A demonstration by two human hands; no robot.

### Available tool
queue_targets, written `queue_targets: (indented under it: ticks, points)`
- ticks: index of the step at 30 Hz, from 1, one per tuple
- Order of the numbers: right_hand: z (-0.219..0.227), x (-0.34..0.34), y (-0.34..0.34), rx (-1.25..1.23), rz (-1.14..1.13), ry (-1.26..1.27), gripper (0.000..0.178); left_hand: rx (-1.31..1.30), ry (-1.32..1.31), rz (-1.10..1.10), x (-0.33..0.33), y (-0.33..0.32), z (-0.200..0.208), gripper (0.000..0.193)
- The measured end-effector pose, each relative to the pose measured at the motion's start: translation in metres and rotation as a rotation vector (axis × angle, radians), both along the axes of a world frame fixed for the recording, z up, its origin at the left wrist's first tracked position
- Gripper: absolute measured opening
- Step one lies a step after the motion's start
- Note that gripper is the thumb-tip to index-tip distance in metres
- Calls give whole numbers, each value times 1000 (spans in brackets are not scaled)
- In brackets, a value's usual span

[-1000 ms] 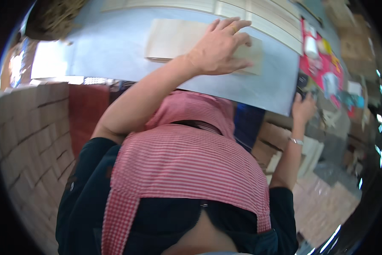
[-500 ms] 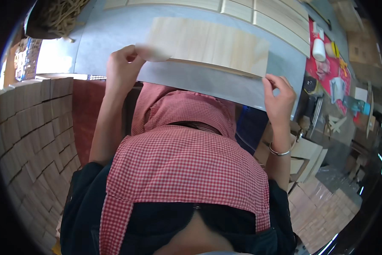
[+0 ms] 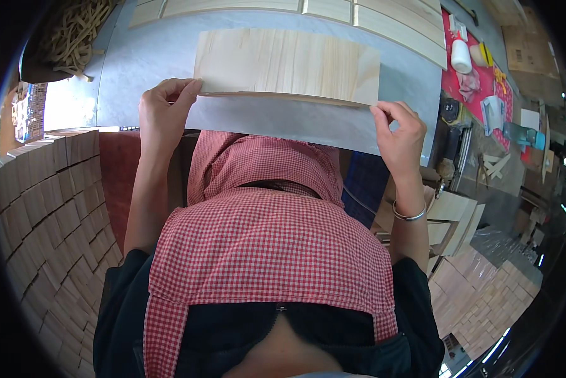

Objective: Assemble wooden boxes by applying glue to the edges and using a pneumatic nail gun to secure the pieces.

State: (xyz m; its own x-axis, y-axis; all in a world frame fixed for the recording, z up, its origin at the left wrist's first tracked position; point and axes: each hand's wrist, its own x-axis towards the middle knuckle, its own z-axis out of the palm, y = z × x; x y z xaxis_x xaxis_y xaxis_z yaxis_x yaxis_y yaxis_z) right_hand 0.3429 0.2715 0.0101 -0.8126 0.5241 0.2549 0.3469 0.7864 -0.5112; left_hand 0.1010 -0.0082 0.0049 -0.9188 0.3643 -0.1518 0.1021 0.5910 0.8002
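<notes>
A pale wooden board, rectangular with a light grain, lies crosswise in front of me over the grey table. My left hand is closed at its near left corner, thumb and fingertips pinching there. At the near right corner, my right hand pinches the edge between thumb and index finger, a metal bangle on that wrist. Along the near side, the board's thin edge shows with a dark line beneath it; whether it rests fully on the table I cannot tell.
Several wooden panels lie along the table's far side. A dark container of tan strips stands far left. Stacked wood blocks rise at my left. On a red cloth at right are a white bottle and a tape roll.
The blurred pale patch by my left fingers is gone, and those fingers now sit at the board's corner. Board and hands appear slightly further left as the whole view shifts.
</notes>
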Motion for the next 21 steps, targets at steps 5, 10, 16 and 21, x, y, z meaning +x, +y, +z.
queue_targets:
  ticks: [5,10,16,21]
  points:
    - [0,-2,4,69,59,-38,7,-4,2,-15,0,0,2,25]
    - [-4,-1,9,99,100,-45,9,-19,15,-25,2,2,9,23]
    - [-6,5,11,101,91,-50,12,-420,56,-224,-8,10,31,25]
    - [-6,77,69,153,-376,-44,41,-281,761,-444,-6,27,34,37]
